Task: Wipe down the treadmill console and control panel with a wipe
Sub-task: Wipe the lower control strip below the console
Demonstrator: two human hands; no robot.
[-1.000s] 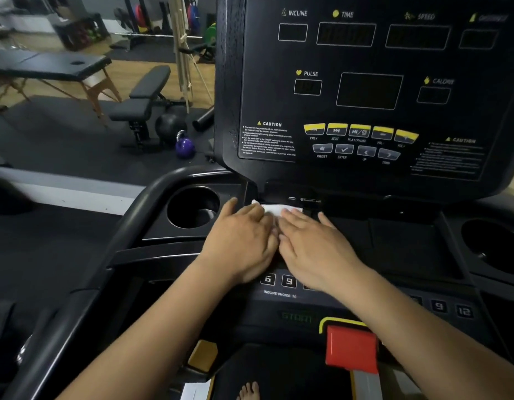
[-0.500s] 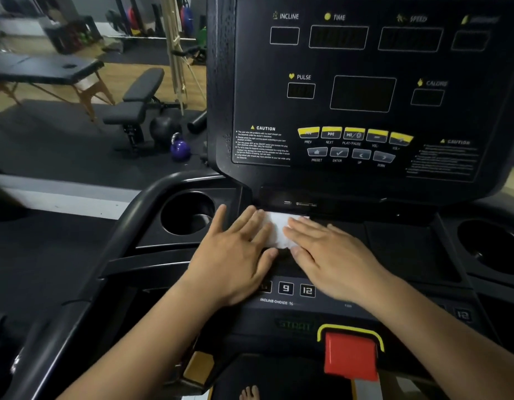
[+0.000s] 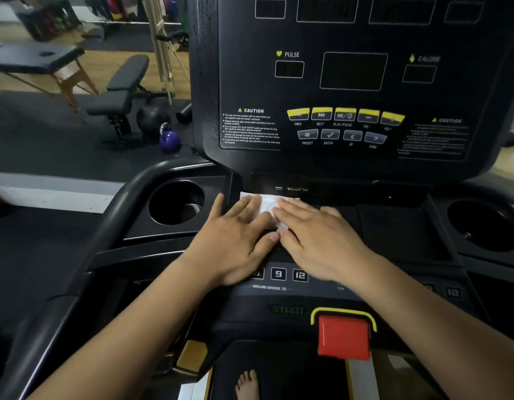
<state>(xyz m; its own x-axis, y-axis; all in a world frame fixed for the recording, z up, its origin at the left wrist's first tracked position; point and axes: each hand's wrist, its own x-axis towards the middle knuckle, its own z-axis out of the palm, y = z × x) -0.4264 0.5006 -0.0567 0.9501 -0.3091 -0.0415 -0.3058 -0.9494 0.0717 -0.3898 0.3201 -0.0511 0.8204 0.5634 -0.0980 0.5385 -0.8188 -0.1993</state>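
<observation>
Now the wipe (image 3: 266, 204) is pinned flat at the foot of the console (image 3: 365, 166).

Left grip (image 3: 235, 241) and right grip (image 3: 319, 241) lie side by side, fingers straight and spread, pressing rather than clutching. The wipe sits under their fingertips, its far edge running left to right. The button panel (image 3: 345, 122) rises beyond and above both, so the next stroke likely goes forward and up. The right grip is nearer. Since a second ago the fingers have fanned wider, baring more wipe.
</observation>
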